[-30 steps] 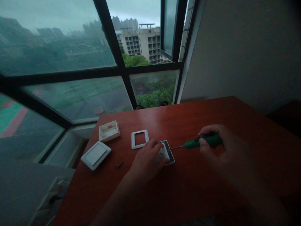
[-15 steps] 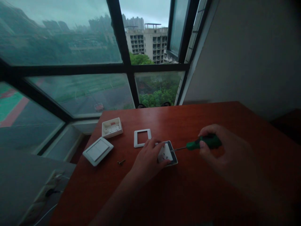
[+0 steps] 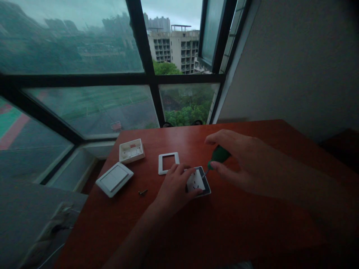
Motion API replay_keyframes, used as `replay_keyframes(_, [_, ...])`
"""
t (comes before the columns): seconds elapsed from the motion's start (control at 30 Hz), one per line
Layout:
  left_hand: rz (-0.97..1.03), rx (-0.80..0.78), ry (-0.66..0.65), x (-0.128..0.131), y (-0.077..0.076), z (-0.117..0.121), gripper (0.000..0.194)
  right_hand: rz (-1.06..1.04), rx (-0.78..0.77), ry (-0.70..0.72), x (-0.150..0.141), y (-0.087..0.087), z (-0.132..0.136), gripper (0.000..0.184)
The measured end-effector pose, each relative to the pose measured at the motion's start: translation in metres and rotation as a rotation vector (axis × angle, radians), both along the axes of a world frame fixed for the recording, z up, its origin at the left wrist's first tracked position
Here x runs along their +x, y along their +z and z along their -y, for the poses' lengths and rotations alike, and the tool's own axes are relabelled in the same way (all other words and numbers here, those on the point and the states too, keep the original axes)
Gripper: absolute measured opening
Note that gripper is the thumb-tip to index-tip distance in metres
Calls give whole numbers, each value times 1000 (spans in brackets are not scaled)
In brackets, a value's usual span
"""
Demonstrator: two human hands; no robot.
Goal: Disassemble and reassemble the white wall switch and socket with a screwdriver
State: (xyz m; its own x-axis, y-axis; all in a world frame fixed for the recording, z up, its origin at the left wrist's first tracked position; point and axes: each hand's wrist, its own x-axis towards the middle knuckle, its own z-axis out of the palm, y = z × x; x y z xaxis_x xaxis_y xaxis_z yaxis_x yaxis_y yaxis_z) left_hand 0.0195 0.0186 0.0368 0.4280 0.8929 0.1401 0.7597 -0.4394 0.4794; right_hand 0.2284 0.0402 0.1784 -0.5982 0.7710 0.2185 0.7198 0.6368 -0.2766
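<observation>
Green screwdriver point(image 3: 220, 154), half hidden, is pinched by right fingers point(image 3: 223, 168); left fingers point(image 3: 189, 172) clasp the partly covered socket point(image 3: 195, 181).

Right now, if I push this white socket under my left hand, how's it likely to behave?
The socket looks low and broad, so it probably won't tip. It could slide on the smooth-looking table, though your left hand, steadying it, should limit that. Its straight edges suggest a stiff casing.

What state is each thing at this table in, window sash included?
Wall socket: face up, edge strip exposed
Green screwdriver: tilted, tip down at the socket
White cover frame: lying flat, separate
Back box: open side up
Wall switch: face up
Screws: loose
Window sash: open
</observation>
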Motion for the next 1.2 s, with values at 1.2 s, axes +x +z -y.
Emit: replay_keyframes(1.2, [48, 3, 4, 0, -4, 1, 56, 61, -26, 91, 4, 8, -12, 21])
